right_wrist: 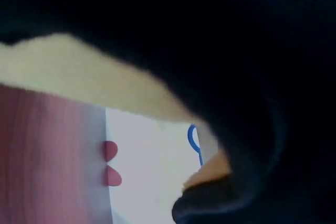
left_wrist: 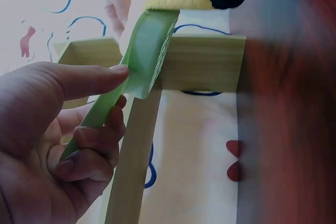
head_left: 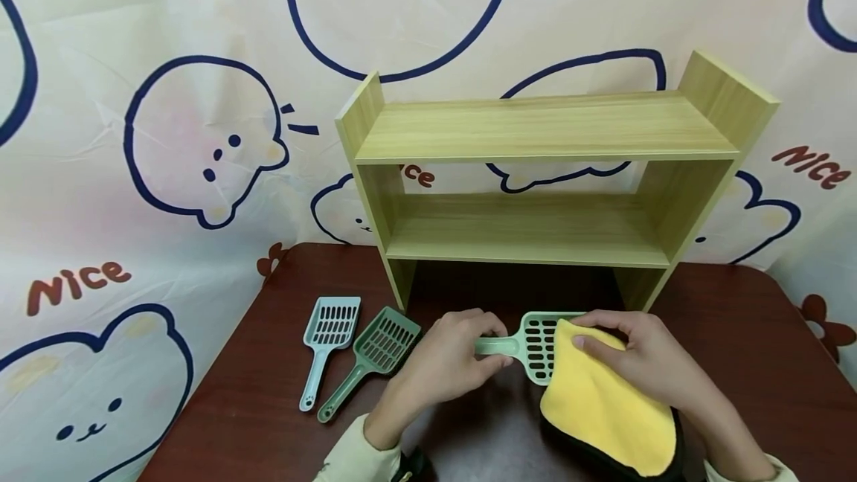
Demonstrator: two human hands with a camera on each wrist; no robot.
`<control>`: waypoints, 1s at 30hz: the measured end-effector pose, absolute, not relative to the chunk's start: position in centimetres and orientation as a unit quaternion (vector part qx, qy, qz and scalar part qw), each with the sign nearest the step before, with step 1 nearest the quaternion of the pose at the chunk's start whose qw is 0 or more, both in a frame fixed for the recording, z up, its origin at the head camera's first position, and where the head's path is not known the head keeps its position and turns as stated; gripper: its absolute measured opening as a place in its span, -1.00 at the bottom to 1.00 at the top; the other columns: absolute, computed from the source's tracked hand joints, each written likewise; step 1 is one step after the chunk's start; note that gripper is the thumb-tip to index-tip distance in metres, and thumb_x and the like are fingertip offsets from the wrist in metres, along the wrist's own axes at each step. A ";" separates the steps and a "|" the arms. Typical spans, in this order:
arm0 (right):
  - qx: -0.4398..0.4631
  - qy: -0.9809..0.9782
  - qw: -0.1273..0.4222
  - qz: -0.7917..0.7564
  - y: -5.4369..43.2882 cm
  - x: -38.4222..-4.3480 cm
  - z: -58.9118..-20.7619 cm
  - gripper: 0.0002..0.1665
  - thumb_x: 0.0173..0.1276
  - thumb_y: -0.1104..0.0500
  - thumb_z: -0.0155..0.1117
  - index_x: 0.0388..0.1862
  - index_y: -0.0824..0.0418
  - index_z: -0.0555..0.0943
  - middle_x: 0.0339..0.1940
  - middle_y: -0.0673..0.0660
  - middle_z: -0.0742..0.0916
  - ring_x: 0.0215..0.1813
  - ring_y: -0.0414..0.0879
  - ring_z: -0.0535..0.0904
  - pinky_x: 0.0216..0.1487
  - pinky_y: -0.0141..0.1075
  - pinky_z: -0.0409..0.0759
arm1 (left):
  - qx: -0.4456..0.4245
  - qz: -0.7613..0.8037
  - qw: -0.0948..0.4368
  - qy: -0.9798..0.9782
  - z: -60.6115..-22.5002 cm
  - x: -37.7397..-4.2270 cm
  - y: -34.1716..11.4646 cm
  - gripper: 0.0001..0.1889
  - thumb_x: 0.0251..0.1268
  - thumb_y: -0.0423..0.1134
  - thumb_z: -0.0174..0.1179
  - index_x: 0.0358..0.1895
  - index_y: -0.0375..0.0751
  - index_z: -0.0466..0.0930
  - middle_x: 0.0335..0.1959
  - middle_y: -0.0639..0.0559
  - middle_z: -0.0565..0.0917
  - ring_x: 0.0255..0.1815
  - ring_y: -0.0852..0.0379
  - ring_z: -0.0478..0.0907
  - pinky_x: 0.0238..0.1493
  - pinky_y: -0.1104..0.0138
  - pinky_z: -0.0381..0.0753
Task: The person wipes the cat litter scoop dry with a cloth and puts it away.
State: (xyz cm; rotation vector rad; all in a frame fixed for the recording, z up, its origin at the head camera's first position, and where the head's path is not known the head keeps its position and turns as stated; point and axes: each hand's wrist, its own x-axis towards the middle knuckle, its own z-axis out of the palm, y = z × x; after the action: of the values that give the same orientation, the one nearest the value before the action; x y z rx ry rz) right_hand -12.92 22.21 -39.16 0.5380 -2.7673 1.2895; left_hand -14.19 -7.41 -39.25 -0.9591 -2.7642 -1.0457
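My left hand (head_left: pixel 450 354) grips the handle of a light green slotted litter scoop (head_left: pixel 538 348), thumb on top and fingers curled under, as the left wrist view also shows. A yellow cloth with a black edge (head_left: pixel 605 400) covers the scoop's far right end. Through that cloth my right hand (head_left: pixel 646 355) pinches the scoop's head, thumb in front; its other fingers are partly hidden. In the right wrist view the cloth (right_wrist: pixel 94 77) hangs close to the camera and blocks most of the hand.
Left of my hands, a pale blue litter scoop (head_left: pixel 331 326) and a dark green one (head_left: pixel 384 344) lie on the dark brown table (head_left: pixel 248 422). A light wooden shelf (head_left: pixel 529 233) stands behind, against a cartoon-printed backdrop (head_left: pixel 201 259).
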 end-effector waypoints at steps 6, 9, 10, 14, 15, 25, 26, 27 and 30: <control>0.183 -0.884 -0.007 0.431 21.2 -13.0 -39.7 -0.81 0.48 0.07 0.49 0.03 -0.02 0.84 0.02 0.05 0.86 -0.28 -0.37 0.66 -0.26 -0.37 0.64 | -0.328 -0.316 0.027 -0.890 -40.2 -13.7 -6.0 -0.80 0.29 -0.21 0.56 -0.11 -0.09 0.75 -0.28 0.16 0.70 -0.49 0.41 0.37 -0.41 0.59 0.40; 0.186 -0.878 -0.029 0.439 20.8 -13.1 -40.0 -0.79 0.50 0.06 0.47 0.05 0.01 0.83 0.05 0.07 0.86 -0.26 -0.36 0.68 -0.25 -0.37 0.66 | -0.333 -0.300 0.030 -0.893 -40.4 -13.5 -5.6 -0.80 0.29 -0.20 0.56 -0.11 -0.09 0.76 -0.27 0.16 0.71 -0.49 0.42 0.37 -0.42 0.60 0.38; 0.186 -0.878 -0.034 0.441 20.8 -13.2 -40.1 -0.79 0.50 0.07 0.47 0.05 0.02 0.83 0.04 0.08 0.86 -0.27 -0.36 0.68 -0.26 -0.37 0.67 | -0.333 -0.295 0.031 -0.895 -40.4 -13.5 -5.5 -0.80 0.29 -0.20 0.57 -0.11 -0.09 0.76 -0.27 0.17 0.71 -0.48 0.42 0.37 -0.42 0.60 0.38; 0.172 -0.880 -0.038 0.442 20.7 -13.2 -40.2 -0.75 0.49 0.08 0.48 0.07 0.09 0.83 0.02 0.12 0.86 -0.38 -0.34 0.67 -0.34 -0.35 0.66 | -0.327 -0.286 0.031 -0.900 -40.4 -13.4 -5.5 -0.79 0.28 -0.19 0.57 -0.11 -0.08 0.77 -0.28 0.18 0.71 -0.48 0.41 0.38 -0.41 0.59 0.39; 0.168 -0.881 -0.037 0.440 20.8 -13.2 -40.1 -0.74 0.49 0.08 0.48 0.08 0.11 0.83 0.02 0.13 0.86 -0.41 -0.33 0.67 -0.36 -0.35 0.66 | -0.326 -0.287 0.031 -0.900 -40.3 -13.4 -5.6 -0.80 0.28 -0.19 0.57 -0.11 -0.07 0.77 -0.28 0.19 0.71 -0.48 0.41 0.38 -0.41 0.59 0.39; 0.138 -0.898 -0.023 0.416 21.4 -12.9 -39.4 -0.69 0.49 0.03 0.48 0.12 0.11 0.82 -0.11 0.08 0.87 -0.64 -0.25 0.58 -0.50 -0.31 0.61 | -0.327 -0.301 0.014 -0.896 -39.9 -13.7 -6.4 -0.80 0.31 -0.19 0.56 -0.09 -0.08 0.78 -0.27 0.17 0.75 -0.52 0.43 0.36 -0.45 0.59 0.39; 0.133 -0.901 -0.020 0.413 21.5 -12.8 -39.3 -0.68 0.49 0.02 0.48 0.12 0.11 0.82 -0.14 0.06 0.86 -0.66 -0.24 0.58 -0.51 -0.31 0.60 | -0.328 -0.301 0.014 -0.896 -39.8 -13.8 -6.6 -0.80 0.31 -0.19 0.55 -0.08 -0.08 0.78 -0.27 0.16 0.76 -0.53 0.43 0.35 -0.46 0.59 0.38; 0.128 -0.902 -0.019 0.412 21.6 -12.8 -39.2 -0.67 0.50 0.01 0.47 0.13 0.11 0.81 -0.19 0.03 0.86 -0.67 -0.23 0.57 -0.52 -0.30 0.60 | -0.328 -0.302 0.014 -0.895 -39.7 -13.9 -6.7 -0.80 0.31 -0.18 0.55 -0.08 -0.09 0.78 -0.26 0.15 0.76 -0.54 0.43 0.35 -0.47 0.59 0.37; 0.115 -0.905 -0.012 0.408 21.9 -12.7 -38.9 -0.66 0.50 0.00 0.47 0.14 0.11 0.81 -0.31 -0.03 0.84 -0.68 -0.21 0.57 -0.53 -0.29 0.59 | -0.327 -0.309 0.014 -0.893 -39.4 -14.1 -7.3 -0.80 0.32 -0.18 0.55 -0.07 -0.08 0.79 -0.24 0.14 0.77 -0.52 0.42 0.36 -0.46 0.58 0.37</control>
State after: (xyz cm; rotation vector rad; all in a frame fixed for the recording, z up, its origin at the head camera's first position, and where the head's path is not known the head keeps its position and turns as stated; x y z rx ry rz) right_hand -12.74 21.92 -38.94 0.3647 -2.8664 1.2932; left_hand -14.12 -7.30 -39.42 -1.0178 -2.7813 -0.9618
